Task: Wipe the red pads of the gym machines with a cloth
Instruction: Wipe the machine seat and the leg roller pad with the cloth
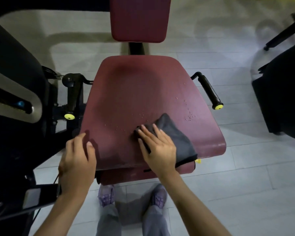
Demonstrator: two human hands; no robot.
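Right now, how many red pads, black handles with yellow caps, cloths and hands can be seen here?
Red pads: 3 (seat pad, back pad, lower pad)
Black handles: 2 (left handle, right handle)
Cloth: 1
Hands: 2 (left hand, right hand)
Total: 8

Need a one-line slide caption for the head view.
Right hand presses a grey cloth on the droplet-speckled red seat pad; left hand at its edge.

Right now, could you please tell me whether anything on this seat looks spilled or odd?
Yes: small liquid droplets speckle the padded red vinyl seat towards its right edge, just beyond the dark grey cloth under the right hand.
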